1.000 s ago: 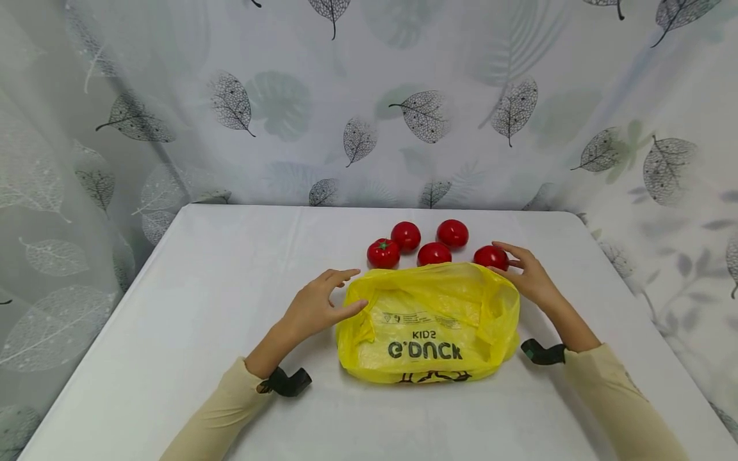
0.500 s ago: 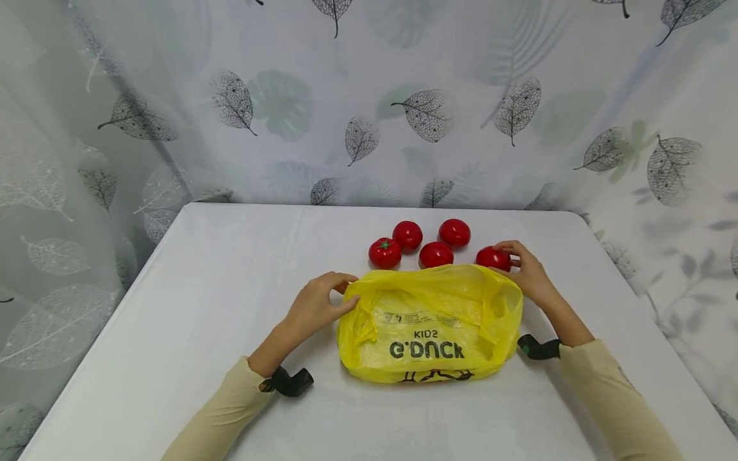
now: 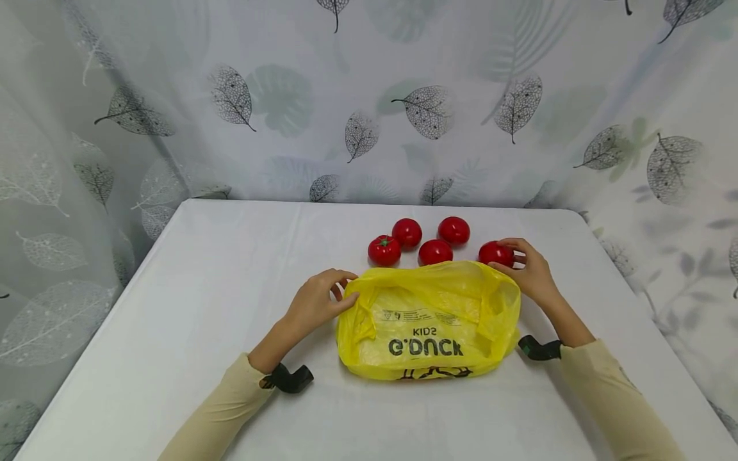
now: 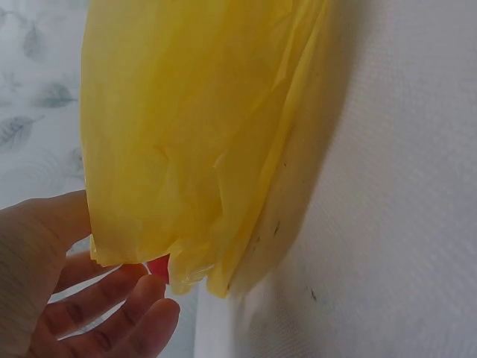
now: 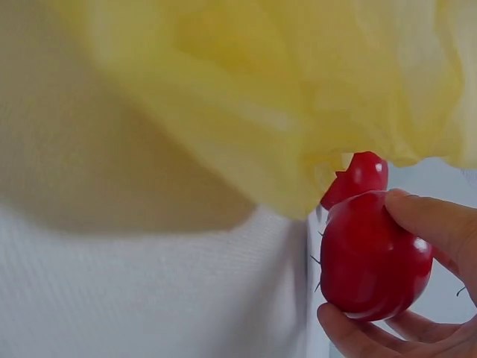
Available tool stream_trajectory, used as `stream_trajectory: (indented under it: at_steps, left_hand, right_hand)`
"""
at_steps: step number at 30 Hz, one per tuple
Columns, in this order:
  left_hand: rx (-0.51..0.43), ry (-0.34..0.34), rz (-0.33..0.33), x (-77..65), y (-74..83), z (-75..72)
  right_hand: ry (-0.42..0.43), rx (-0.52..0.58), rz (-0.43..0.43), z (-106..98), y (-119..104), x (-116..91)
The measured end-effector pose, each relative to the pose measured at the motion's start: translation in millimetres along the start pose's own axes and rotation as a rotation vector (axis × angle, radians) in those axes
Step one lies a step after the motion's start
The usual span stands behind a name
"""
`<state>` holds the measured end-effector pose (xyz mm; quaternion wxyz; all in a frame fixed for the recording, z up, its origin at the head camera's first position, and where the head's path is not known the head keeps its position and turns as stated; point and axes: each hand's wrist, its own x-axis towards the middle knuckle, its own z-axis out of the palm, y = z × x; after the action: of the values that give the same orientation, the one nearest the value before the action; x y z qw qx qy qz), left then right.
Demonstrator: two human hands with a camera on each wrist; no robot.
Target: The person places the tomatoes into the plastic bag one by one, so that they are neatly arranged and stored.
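On a white bench sat a yellow plastic bag, its left edge held in a person's left hand, while the right hand gripped a red tomato just beyond the bag, right of four other tomatoes.

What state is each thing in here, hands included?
Yellow bag: mouth open, on the white table
Rightmost tomato: gripped, outside the bag
Other four tomatoes: ungripped, outside the bag, on the table
Left hand: holding the bag's left edge
Right hand: gripping the rightmost tomato
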<state>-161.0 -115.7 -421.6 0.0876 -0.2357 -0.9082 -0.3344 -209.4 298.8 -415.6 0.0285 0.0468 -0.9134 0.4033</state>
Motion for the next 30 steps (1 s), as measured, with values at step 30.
stream_trajectory:
  at_steps: [30]
  left_hand:
    - [-0.057, 0.063, -0.049, -1.1, 4.7, 6.0]
  right_hand:
    - [0.095, 0.117, -0.013, -24, -38, -35]
